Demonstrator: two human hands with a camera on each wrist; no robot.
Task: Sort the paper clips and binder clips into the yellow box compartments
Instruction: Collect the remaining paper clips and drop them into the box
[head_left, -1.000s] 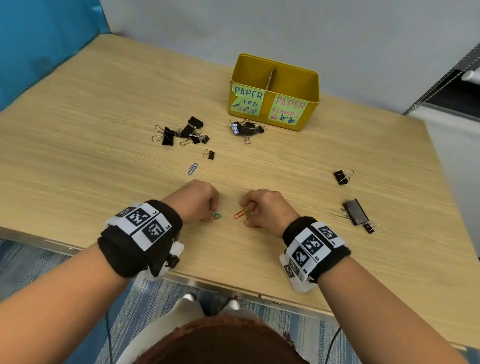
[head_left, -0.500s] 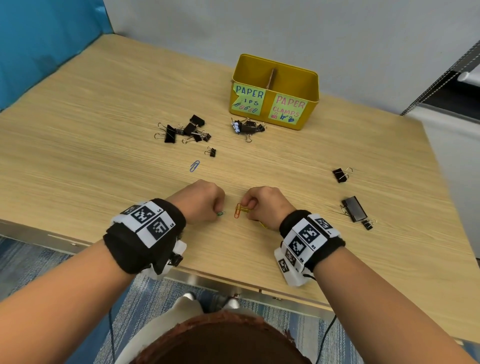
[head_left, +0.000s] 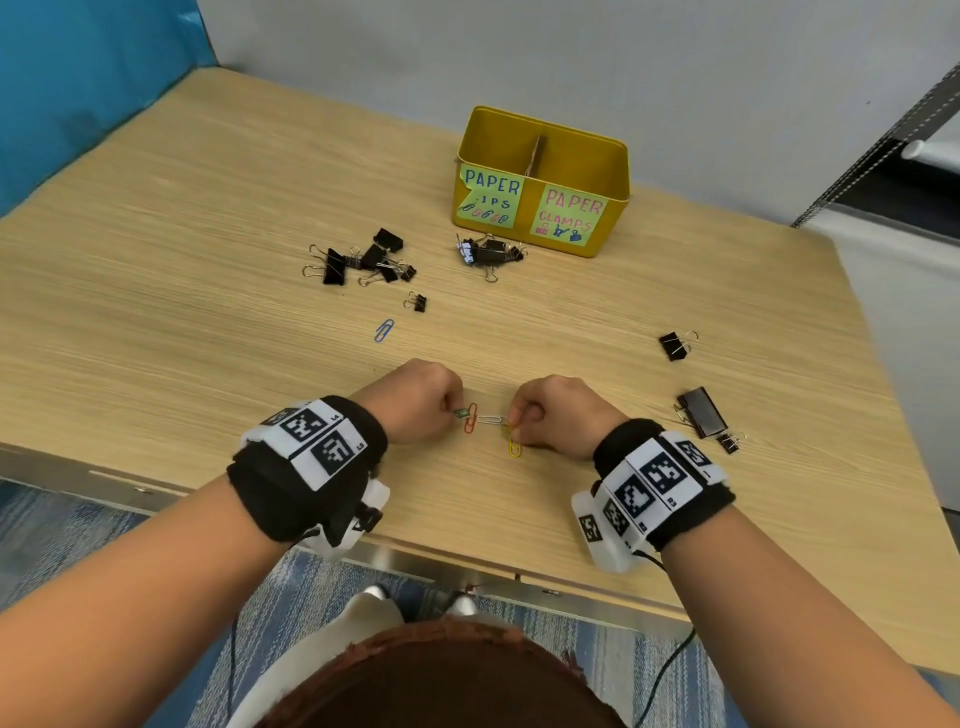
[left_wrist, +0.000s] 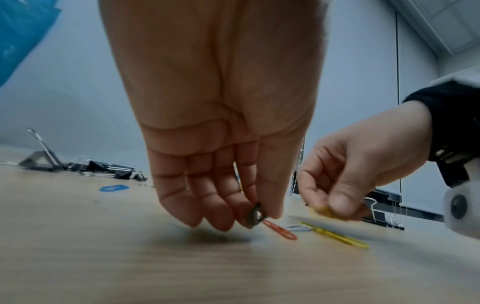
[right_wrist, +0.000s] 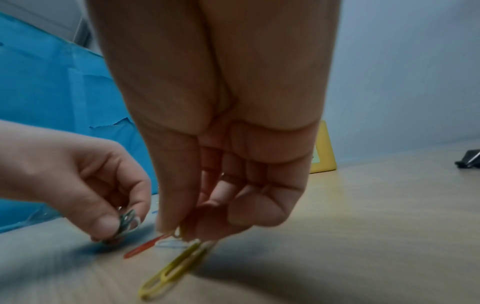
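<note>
- Now your left hand (head_left: 415, 400) pinches a green clip (head_left: 460, 413); your right hand (head_left: 558, 410) pinches a yellow clip (head_left: 513, 441).
- Between them lie an orange clip (head_left: 470, 418) and a white clip (head_left: 491, 419).
- Binder clips (head_left: 363, 260) lie near the yellow box (head_left: 613, 171), well beyond your hands.

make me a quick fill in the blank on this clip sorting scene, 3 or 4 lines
1. The left hand pinches a ____ paper clip.
2. The lone clip lying beyond the left hand is ____.
3. The box label on the right reads PAPER ____.
4. The yellow clip hangs from the ____ hand.

Missing words: green; blue; CLAMPS; right
</note>
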